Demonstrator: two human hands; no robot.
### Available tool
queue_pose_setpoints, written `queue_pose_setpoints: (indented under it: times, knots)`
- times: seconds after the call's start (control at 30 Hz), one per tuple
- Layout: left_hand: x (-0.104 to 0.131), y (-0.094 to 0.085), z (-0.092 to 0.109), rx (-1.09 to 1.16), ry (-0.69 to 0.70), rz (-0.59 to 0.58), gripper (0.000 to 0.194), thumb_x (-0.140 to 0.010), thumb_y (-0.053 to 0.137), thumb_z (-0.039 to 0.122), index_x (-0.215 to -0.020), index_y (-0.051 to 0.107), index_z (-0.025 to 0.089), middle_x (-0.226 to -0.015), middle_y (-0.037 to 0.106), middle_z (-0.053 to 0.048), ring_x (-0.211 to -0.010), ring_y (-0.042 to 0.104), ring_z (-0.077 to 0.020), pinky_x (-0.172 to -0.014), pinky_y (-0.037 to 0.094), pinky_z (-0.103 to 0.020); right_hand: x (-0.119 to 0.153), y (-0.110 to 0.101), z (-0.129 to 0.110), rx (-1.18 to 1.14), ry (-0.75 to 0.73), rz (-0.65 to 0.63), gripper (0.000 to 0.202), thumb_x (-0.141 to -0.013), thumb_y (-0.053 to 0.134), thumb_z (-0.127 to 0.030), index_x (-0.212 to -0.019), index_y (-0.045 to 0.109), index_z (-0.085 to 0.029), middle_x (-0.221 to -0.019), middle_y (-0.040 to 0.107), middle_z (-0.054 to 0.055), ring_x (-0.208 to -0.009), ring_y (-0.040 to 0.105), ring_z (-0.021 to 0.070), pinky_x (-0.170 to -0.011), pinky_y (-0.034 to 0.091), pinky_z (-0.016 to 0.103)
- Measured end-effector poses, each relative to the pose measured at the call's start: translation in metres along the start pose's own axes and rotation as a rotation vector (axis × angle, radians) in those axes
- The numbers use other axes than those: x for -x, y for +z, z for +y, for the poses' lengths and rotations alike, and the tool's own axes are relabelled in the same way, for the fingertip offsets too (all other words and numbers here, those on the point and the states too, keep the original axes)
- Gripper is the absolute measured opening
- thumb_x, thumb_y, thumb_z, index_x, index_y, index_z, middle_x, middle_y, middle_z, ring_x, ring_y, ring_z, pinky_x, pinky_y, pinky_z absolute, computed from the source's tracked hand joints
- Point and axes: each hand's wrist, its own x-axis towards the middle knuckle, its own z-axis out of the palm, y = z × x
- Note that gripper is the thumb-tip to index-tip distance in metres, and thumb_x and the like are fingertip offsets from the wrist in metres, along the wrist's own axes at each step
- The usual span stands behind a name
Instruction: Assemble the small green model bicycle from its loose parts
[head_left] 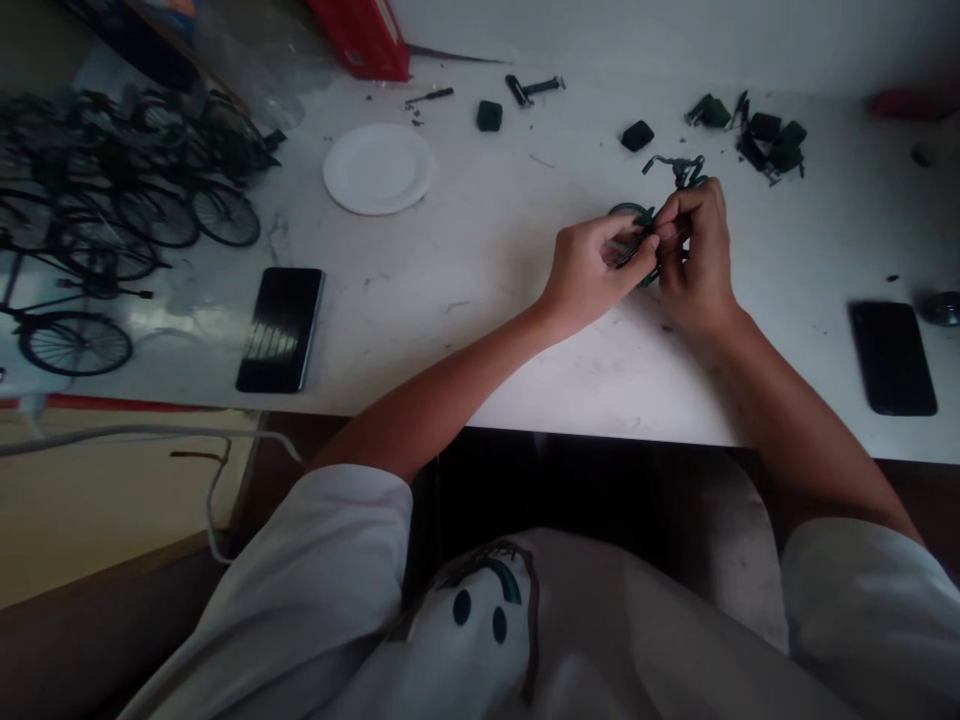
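A small dark green model bicycle (679,170) is held between my two hands over the white table. My left hand (596,262) is closed around its wheel end, with part of a wheel rim showing past the fingers. The fingers of my right hand (701,250) pinch the frame near the middle, below the handlebars. Both sets of fingertips meet at the frame, and they cover whatever small part lies between them. Beyond the hands lies a dark block-shaped piece (637,135), and to its right a pile of dark green pieces (772,140).
Many model bicycles (82,255) crowd the left side. A white plate (379,168), a phone (281,330), a screwdriver (431,96), a green block (490,116) and a black tool (532,90) lie on the table (420,350). Another phone (892,358) is at the right.
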Motion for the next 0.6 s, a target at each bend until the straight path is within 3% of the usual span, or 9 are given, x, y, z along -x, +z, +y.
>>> queue_pose_setpoints:
  times: [0.17, 0.3, 0.43, 0.6]
  knots:
    - [0.000, -0.001, 0.001, -0.002, 0.014, 0.010, 0.019, -0.111, 0.073, 0.039, -0.109, 0.081, 0.021, -0.099, 0.083, -0.003, -0.095, 0.084, -0.0190, -0.081, 0.071, -0.029, -0.001, 0.001, -0.002, 0.049, -0.108, 0.039, 0.043, -0.114, 0.050, -0.074, -0.116, 0.068, -0.035, -0.108, 0.067, 0.011, -0.100, 0.068, 0.0333, -0.089, 0.063, 0.056]
    - [0.000, -0.003, 0.002, -0.034, 0.013, 0.013, 0.018, -0.111, 0.073, 0.038, -0.109, 0.080, 0.022, -0.095, 0.081, -0.002, -0.087, 0.081, -0.0164, -0.080, 0.069, -0.028, -0.004, 0.001, -0.009, 0.062, -0.164, 0.074, 0.038, -0.115, 0.053, -0.070, -0.116, 0.068, -0.035, -0.104, 0.065, 0.008, -0.088, 0.064, 0.0280, -0.075, 0.058, 0.048]
    - [0.000, -0.005, 0.004, -0.058, 0.033, 0.018, 0.020, -0.112, 0.072, 0.039, -0.107, 0.080, 0.022, -0.091, 0.080, -0.001, -0.078, 0.078, -0.0146, -0.075, 0.067, -0.027, -0.005, -0.001, -0.011, 0.002, -0.124, 0.075, 0.034, -0.113, 0.062, -0.069, -0.114, 0.071, -0.035, -0.100, 0.065, 0.005, -0.077, 0.057, 0.0225, -0.068, 0.052, 0.044]
    - [-0.001, -0.005, 0.002, -0.078, 0.054, 0.021, 0.020, -0.112, 0.072, 0.040, -0.109, 0.080, 0.022, -0.088, 0.077, -0.001, -0.072, 0.075, -0.0133, -0.074, 0.066, -0.028, -0.004, -0.001, -0.007, -0.141, 0.047, 0.031, 0.040, -0.105, 0.072, -0.079, -0.109, 0.074, -0.040, -0.096, 0.066, 0.002, -0.071, 0.052, 0.0210, -0.068, 0.051, 0.044]
